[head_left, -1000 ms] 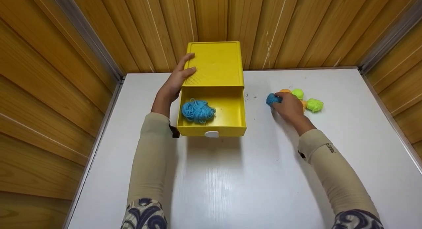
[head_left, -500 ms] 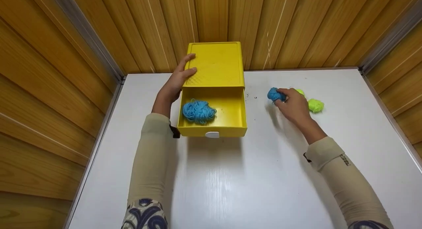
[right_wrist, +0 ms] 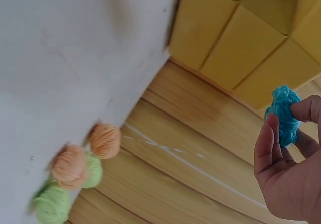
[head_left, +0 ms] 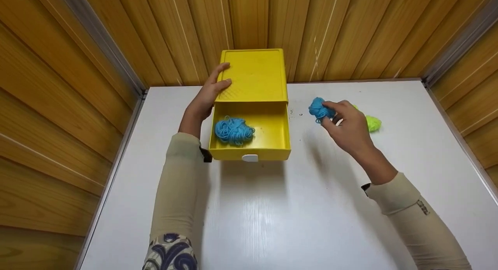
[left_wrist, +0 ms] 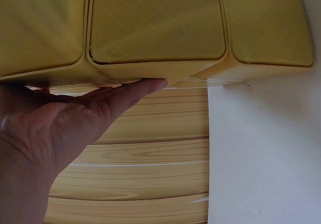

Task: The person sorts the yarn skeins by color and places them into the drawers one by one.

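In the head view, my right hand (head_left: 349, 128) pinches a small ball of blue yarn (head_left: 317, 108) between thumb and fingers, raised above the table to the right of the yellow drawer unit (head_left: 255, 76). The right wrist view shows that blue yarn ball (right_wrist: 283, 116) at the fingertips. My left hand (head_left: 207, 94) lies against the unit's left side, its fingertips on the top edge. In the left wrist view, the left hand (left_wrist: 75, 118) has its fingers extended along the casing. The drawer (head_left: 272, 139) is pulled out, with a larger skein of blue yarn (head_left: 234, 130) in its left part.
Beyond the right hand, a lime-green yarn ball (head_left: 373, 123) lies on the white table (head_left: 249, 215). The right wrist view also shows orange yarn balls (right_wrist: 105, 140) beside green ones (right_wrist: 52, 204). A wood-patterned wall (head_left: 249, 21) stands behind the unit.
My right hand has lifted the small blue yarn ball off the table, away from the other balls, turning slightly. The left hand and drawer unit stay where they were.
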A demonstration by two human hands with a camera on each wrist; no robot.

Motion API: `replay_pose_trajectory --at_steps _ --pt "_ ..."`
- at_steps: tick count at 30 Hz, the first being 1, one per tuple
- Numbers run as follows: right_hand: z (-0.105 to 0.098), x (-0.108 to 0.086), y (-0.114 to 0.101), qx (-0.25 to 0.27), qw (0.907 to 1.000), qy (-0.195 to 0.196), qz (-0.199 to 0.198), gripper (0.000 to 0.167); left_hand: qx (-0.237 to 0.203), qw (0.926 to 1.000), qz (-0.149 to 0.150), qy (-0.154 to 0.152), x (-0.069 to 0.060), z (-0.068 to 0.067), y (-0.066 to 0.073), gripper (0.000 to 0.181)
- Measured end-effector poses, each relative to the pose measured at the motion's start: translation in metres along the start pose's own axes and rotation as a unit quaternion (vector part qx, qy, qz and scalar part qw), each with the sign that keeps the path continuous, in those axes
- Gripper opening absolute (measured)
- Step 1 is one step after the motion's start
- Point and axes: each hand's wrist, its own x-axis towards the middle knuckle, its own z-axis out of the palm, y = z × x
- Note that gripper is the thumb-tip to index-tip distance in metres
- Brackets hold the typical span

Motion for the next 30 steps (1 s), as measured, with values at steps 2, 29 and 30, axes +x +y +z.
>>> replay_pose_trajectory --at_steps 2,29,30 --pt "-0.002 -0.002 -0.008 0.008 0.9999 0.005 -0.012 0.037 0.0 1.0 0.0 0.001 0.0 -0.001 0.001 0.061" --pt "0.014 -0.009 -0.093 0.056 0.9858 -0.052 -0.149 0.034 0.006 0.9999 -0.01 0.008 -0.001 -0.001 0.0 0.062" --pt "0.016 -0.008 -0.095 0.054 0.9853 -0.055 -0.152 0.034 0.005 0.9999 -0.009 0.008 -0.001 -0.001 0.0 0.062"
